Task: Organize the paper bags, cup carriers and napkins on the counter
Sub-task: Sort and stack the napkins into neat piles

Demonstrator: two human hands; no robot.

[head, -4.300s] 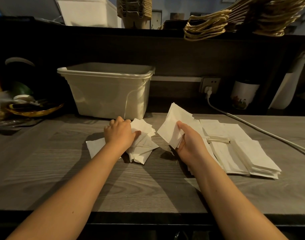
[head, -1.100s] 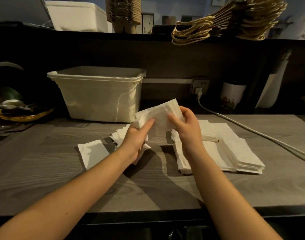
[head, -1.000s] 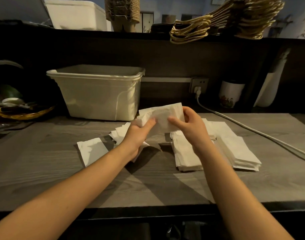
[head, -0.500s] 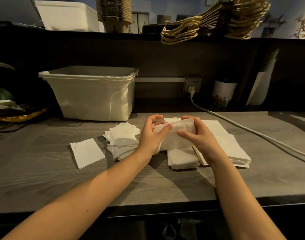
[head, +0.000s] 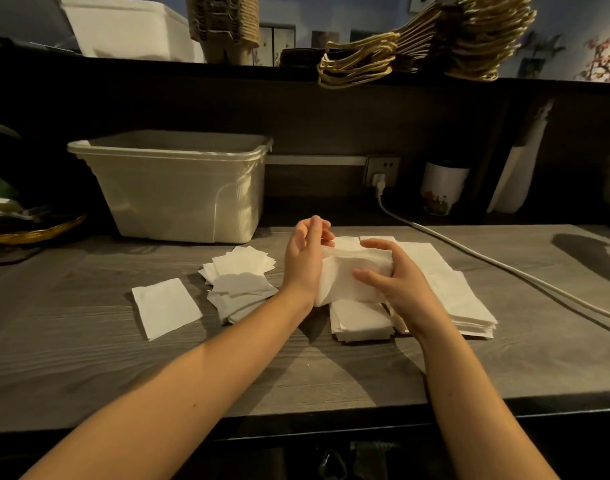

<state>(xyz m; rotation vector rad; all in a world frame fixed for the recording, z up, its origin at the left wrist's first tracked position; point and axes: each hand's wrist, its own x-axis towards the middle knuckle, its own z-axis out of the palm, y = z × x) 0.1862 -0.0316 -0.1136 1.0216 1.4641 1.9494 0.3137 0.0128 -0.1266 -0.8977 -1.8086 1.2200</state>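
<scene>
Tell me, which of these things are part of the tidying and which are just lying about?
Part of the job: napkin bundle between the left hand and right hand; loose napkin pile; single napkin; neat napkin stacks; paper bags and cup carriers on the shelf.
Just lying about: plastic bin, white cable, patterned cup, gold dish.

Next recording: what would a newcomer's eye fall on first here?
Over the counter, the right hand grips a wad of white napkins, the left hand pressing its end, just above neat stacks. Left of them lie a loose pile and a single napkin, with a pale bin behind.
</scene>
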